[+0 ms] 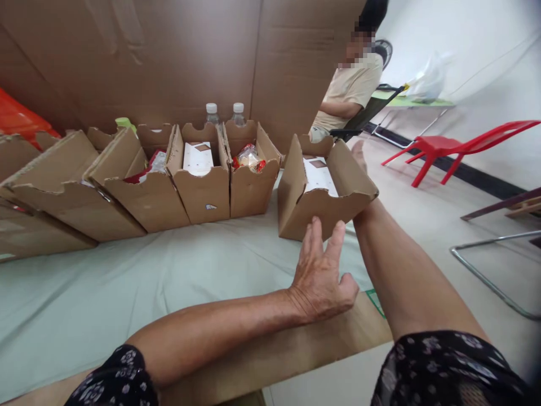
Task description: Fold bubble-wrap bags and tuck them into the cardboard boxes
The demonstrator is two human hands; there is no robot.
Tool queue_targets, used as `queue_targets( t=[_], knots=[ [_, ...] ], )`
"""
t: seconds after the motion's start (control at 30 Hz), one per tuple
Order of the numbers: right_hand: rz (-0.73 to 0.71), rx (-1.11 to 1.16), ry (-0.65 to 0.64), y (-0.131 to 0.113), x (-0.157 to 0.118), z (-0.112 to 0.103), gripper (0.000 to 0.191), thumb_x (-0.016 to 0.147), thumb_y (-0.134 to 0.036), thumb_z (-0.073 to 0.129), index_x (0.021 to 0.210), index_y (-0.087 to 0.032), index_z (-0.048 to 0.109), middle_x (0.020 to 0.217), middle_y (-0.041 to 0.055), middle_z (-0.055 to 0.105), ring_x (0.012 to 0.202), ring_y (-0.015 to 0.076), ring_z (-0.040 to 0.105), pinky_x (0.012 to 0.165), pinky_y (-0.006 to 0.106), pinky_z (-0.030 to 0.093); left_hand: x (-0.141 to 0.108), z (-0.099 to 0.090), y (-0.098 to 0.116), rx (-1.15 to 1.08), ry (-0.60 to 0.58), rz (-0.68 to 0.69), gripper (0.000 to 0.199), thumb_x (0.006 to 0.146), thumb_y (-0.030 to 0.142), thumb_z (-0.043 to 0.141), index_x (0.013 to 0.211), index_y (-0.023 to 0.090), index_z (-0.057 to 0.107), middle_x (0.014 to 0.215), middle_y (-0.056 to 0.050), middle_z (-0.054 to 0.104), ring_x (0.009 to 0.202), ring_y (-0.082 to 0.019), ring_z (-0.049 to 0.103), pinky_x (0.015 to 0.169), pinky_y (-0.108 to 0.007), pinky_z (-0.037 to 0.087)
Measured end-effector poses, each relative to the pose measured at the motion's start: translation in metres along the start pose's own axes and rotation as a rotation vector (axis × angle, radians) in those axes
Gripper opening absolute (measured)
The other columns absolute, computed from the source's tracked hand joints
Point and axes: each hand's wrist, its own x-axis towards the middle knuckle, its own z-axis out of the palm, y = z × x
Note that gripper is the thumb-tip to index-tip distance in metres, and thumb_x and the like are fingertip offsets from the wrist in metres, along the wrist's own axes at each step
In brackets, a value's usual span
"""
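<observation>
Cardboard box (pixel 325 210): stood off the row (pixel 200 194), likely best steadied from both sides.
Left hand (pixel 319 276): grip spread apart, fingers against box front.
Right hand (pixel 359 153): mostly hidden; grip couldn't be told.

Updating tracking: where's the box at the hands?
Head view, right of centre: the cardboard box stands right of the red-packet box, a gap between them, with the left hand at its front.

I can't read a single word or number: the small sticker (pixel 211 207) on a cardboard box (pixel 195 192) left of the left hand (pixel 320 276) is too tiny, the red wrapper (pixel 250 160) beyond it too blurred.
</observation>
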Motion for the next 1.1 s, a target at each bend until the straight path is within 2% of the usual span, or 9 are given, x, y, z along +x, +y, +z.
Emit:
queue_targets(
  t=[0.1, 0.2, 0.3, 0.4, 0.5, 0.67, 0.77, 0.87, 1.1],
  knots=[
    [0.107, 0.161, -0.084, -0.001, -0.045, -0.022, 0.087, 0.103, -0.066, 0.006, 0.123, -0.01, 0.069, 0.127, 0.018, 0.074, 0.127, 0.0216, 0.068, 0.104, 0.038, 0.053, -0.02, -0.033, -0.008, 0.095, -0.03, 0.06, 0.099, 0.079, 0.014, 0.064, 0.167, 0.031, 0.021, 0.18, -0.012, -0.011, 0.165, -0.044, 0.002, 0.131, -0.069, 0.018],
    [0.18, 0.301, -0.106, 0.013, -0.105, -0.052, 0.066, 0.089, -0.077, 0.045, 0.12, -0.024, 0.07, 0.144, 0.016, 0.066, 0.133, 0.0312, 0.064, 0.1, 0.042, 0.056, -0.068, -0.087, -0.024, 0.301, -0.017, 0.149, 0.085, 0.084, 0.013, 0.06, 0.163, 0.03, 0.035, 0.18, -0.014, 0.004, 0.166, -0.04, 0.011, 0.128, -0.067, 0.029],
    [0.201, 0.297, -0.243, 0.033, -0.142, -0.063, 0.065, 0.067, -0.067, 0.081, 0.121, -0.033, 0.069, 0.154, 0.0101, 0.06, 0.137, 0.0361, 0.059, 0.103, 0.046, 0.055, -0.122, -0.149, -0.04, 0.527, 0.08, 0.065, 0.07, 0.087, 0.011, 0.056, 0.155, 0.027, 0.048, 0.177, -0.016, 0.018, 0.164, -0.038, 0.022, 0.123, -0.065, 0.038],
    [0.244, 0.174, -0.299, 0.046, -0.139, -0.051, 0.068, 0.053, -0.05, 0.095, 0.113, -0.027, 0.072, 0.139, 0.0133, 0.07, 0.128, 0.0377, 0.063, 0.104, 0.049, 0.054, -0.162, -0.205, -0.053, 0.726, 0.237, -0.07, 0.055, 0.094, 0.017, 0.056, 0.148, 0.026, 0.055, 0.174, -0.016, 0.028, 0.161, -0.039, 0.03, 0.121, -0.064, 0.042],
    [0.254, 0.142, -0.308, 0.051, -0.113, -0.034, 0.065, 0.049, -0.047, 0.096, 0.103, -0.021, 0.071, 0.118, 0.0128, 0.077, 0.117, 0.0361, 0.067, 0.105, 0.053, 0.053, -0.192, -0.241, -0.062, 0.853, 0.35, -0.109, 0.046, 0.097, 0.026, 0.057, 0.143, 0.027, 0.058, 0.171, -0.014, 0.035, 0.159, -0.041, 0.033, 0.12, -0.068, 0.042],
    [0.235, 0.133, -0.325, 0.051, -0.077, -0.014, 0.066, 0.046, -0.051, 0.096, 0.1, -0.023, 0.069, 0.105, 0.008, 0.078, 0.107, 0.0329, 0.07, 0.104, 0.057, 0.054, -0.233, -0.256, -0.074, 0.924, 0.458, -0.191, 0.038, 0.099, 0.029, 0.055, 0.137, 0.027, 0.061, 0.166, -0.015, 0.043, 0.155, -0.044, 0.04, 0.111, -0.068, 0.052],
    [0.218, 0.12, -0.307, 0.049, -0.069, -0.002, 0.07, 0.047, -0.053, 0.095, 0.106, -0.025, 0.07, 0.114, 0.0074, 0.078, 0.109, 0.0315, 0.07, 0.105, 0.055, 0.054, -0.243, -0.254, -0.08, 0.899, 0.499, -0.209, 0.033, 0.099, 0.031, 0.055, 0.131, 0.027, 0.064, 0.16, -0.015, 0.051, 0.152, -0.045, 0.044, 0.088, -0.054, 0.066],
    [0.21, 0.086, -0.246, 0.047, -0.066, 0.009, 0.072, 0.048, -0.055, 0.092, 0.11, -0.025, 0.07, 0.115, 0.0073, 0.078, 0.107, 0.0297, 0.07, 0.099, 0.051, 0.057, -0.243, -0.253, -0.084, 0.853, 0.503, -0.238, 0.031, 0.099, 0.033, 0.056, 0.128, 0.026, 0.066, 0.156, -0.014, 0.056, 0.15, -0.044, 0.046, 0.069, -0.039, 0.067],
    [0.187, -0.195, 0.01, 0.009, -0.108, 0.0, 0.034, 0.061, -0.043, 0.081, 0.086, -0.023, 0.069, 0.073, 0.0064, 0.073, 0.077, 0.0294, 0.07, 0.076, 0.047, 0.058, -0.242, -0.252, -0.084, 0.821, 0.525, -0.205, 0.028, 0.099, 0.03, 0.056, 0.121, 0.023, 0.072, 0.147, -0.015, 0.064, 0.145, -0.041, 0.053, 0.1, -0.058, 0.062]
  ],
)
